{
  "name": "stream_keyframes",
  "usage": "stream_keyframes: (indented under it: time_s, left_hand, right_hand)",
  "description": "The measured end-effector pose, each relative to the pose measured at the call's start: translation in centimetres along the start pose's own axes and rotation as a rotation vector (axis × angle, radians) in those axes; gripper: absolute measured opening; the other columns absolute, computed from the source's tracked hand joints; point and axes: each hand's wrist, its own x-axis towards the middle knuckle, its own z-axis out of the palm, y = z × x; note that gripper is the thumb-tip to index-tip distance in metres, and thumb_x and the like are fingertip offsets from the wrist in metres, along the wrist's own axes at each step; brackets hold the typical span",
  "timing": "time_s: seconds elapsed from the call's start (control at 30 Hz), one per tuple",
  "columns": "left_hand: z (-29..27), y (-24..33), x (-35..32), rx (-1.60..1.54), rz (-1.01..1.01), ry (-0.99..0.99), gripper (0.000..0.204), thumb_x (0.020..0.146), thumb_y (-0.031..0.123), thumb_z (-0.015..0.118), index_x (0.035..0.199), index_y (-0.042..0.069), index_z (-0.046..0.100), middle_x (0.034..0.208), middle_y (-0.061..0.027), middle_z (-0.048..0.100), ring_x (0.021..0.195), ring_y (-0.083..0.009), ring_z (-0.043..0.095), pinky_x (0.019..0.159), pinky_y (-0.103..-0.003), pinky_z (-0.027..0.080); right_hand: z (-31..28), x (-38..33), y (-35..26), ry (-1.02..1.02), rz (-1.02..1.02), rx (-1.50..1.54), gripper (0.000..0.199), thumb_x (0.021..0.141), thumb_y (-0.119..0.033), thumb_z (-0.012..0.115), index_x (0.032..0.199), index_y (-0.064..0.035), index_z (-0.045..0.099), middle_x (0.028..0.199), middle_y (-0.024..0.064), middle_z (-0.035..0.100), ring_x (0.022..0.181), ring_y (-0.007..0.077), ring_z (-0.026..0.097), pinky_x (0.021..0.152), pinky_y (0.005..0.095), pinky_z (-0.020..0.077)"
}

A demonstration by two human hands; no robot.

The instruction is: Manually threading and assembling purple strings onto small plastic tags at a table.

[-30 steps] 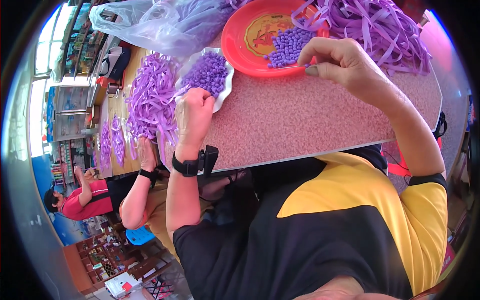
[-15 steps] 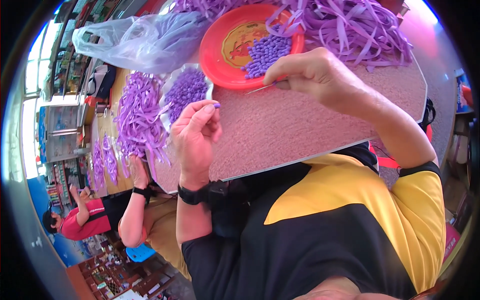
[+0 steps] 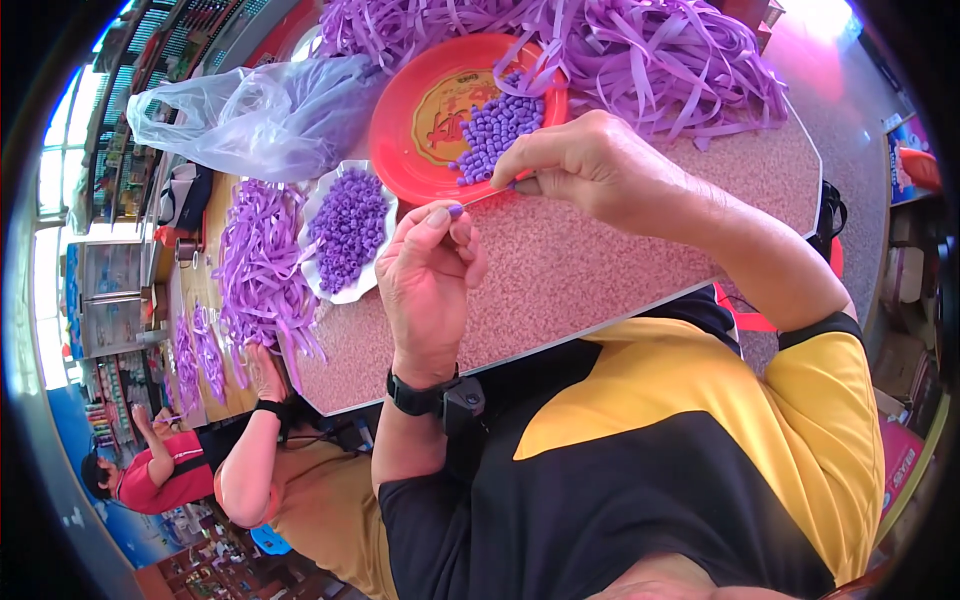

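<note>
Between the thumb and fingertip of my left hand point(image 3: 428, 265) is a small purple bead point(image 3: 456, 211). My right hand point(image 3: 590, 172) pinches a thin needle point(image 3: 482, 199), which slants toward the left hand. The needle's tip is at the bead; I cannot tell whether it has gone into the hole. A bit of purple shows at the right fingertips. Just beyond my right hand is a red plate point(image 3: 398, 180) with purple beads point(image 3: 497, 135) heaped on its right side. Left of my left hand stands a white wavy-rimmed dish point(image 3: 352, 291) full of purple beads point(image 3: 347, 228).
Purple ribbons point(image 3: 670, 70) pile up at the far side, and another bundle point(image 3: 262, 260) lies left of the dish. A clear plastic bag point(image 3: 260, 115) rests at the far left. Two people sit along the left; one person's hand point(image 3: 265, 375) is by the table edge.
My left hand with the bead has shifted right, closer to my right hand. The needle has come up to the bead. The whole view has shifted slightly.
</note>
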Motion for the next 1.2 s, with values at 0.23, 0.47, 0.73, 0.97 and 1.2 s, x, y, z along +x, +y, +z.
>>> stream_keyframes:
  time_s: [0.23,0.47,0.73,0.97,1.2]
  left_hand:
    - [-0.2,-0.1,0.1,-0.009,0.026,-0.013,0.017,0.097,0.011,0.057,0.102,-0.005,0.061,0.081,-0.0090,0.062,0.064,-0.0158,0.057,0.049,-0.027,0.042]
    - [0.0,-0.3,0.0,0.051,0.074,0.006,0.016,0.097,0.010,0.057,0.102,-0.005,0.062,0.082,-0.0085,0.062,0.063,-0.0156,0.057,0.049,-0.026,0.043]
    - [0.4,-0.6,-0.2,0.247,0.173,0.054,0.019,0.097,0.012,0.059,0.105,-0.004,0.063,0.083,-0.0068,0.063,0.063,-0.0114,0.056,0.051,-0.024,0.044]
    - [1.5,-0.2,-0.3,0.279,0.161,0.130,0.023,0.099,0.015,0.059,0.112,-0.004,0.063,0.084,-0.0055,0.063,0.065,-0.0103,0.057,0.054,-0.023,0.044]
    - [3.3,0.0,0.3,0.633,0.019,-0.064,0.015,0.091,0.005,0.066,0.102,-0.004,0.070,0.079,-0.0011,0.063,0.065,-0.0061,0.054,0.055,-0.019,0.040]
  right_hand:
    - [0.2,0.0,0.2,-0.004,0.010,-0.020,0.022,0.086,0.006,0.062,0.106,-0.0002,0.068,0.090,0.0160,0.070,0.083,0.0252,0.070,0.075,0.0336,0.0537]
    - [0.2,0.0,0.2,0.000,0.006,-0.051,0.021,0.086,0.005,0.064,0.106,-0.0009,0.069,0.085,0.0160,0.069,0.078,0.0253,0.068,0.072,0.0334,0.0528]
    - [0.5,0.0,0.0,0.013,0.005,-0.072,0.022,0.085,0.003,0.064,0.106,-0.0026,0.069,0.079,0.0162,0.067,0.072,0.0262,0.067,0.067,0.0345,0.0517]
    - [-0.4,0.2,-1.2,0.088,0.073,0.056,0.020,0.087,-0.004,0.069,0.107,-0.0073,0.071,0.068,0.0069,0.058,0.057,0.0106,0.049,0.055,0.0284,0.0400]
    - [-4.5,0.9,-2.0,0.362,-0.004,0.419,0.013,0.091,-0.012,0.068,0.101,-0.0065,0.075,0.066,-0.0059,0.058,0.054,0.0019,0.044,0.049,0.0205,0.0331]
